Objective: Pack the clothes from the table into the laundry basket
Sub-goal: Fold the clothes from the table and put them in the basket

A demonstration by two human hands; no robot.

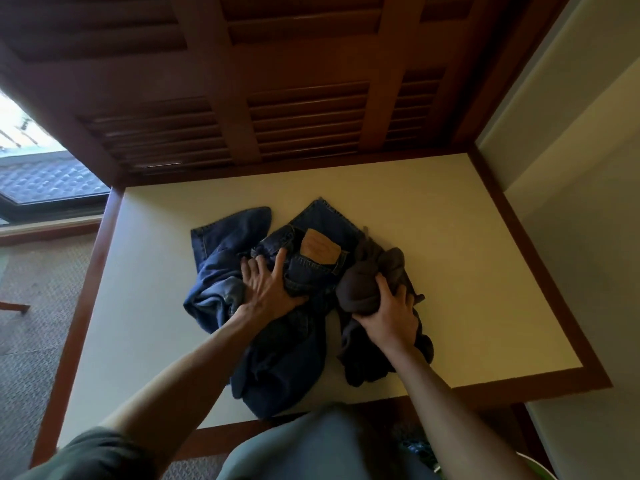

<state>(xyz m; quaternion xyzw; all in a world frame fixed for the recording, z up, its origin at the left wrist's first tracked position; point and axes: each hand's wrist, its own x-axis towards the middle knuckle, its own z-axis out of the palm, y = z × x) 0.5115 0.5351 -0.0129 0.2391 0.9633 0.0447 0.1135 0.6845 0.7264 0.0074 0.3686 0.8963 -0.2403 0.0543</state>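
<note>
1. I've got the table (415, 209) filling the view, a cream top with a dark wood rim, and I'll place everything off it.
2. Beyond the table's far edge stands a wall of brown louvred shutters (277, 109).
3. Off the table's left side there's carpet (38, 306) and a bright window (41, 168).
4. In the middle of the table lie the blue jeans (277, 348), rumpled, tan waist patch facing up, one leg trailing to the table's near edge.
5. Just right of the jeans, touching them, sits a dark brown garment (367, 282), bunched in a heap on the tabletop.
6. My left hand (270, 289) is down on the jeans near the waistband, fingers spread and digging into the denim; I can't tell if it truly grips.
7. My right hand (388, 317) is clamped on the brown garment, fingers curled round a bundle of it.
8. At the table's near right corner, low in view, a pale green rim (533, 465) peeks in; I can't tell what it is.
</note>
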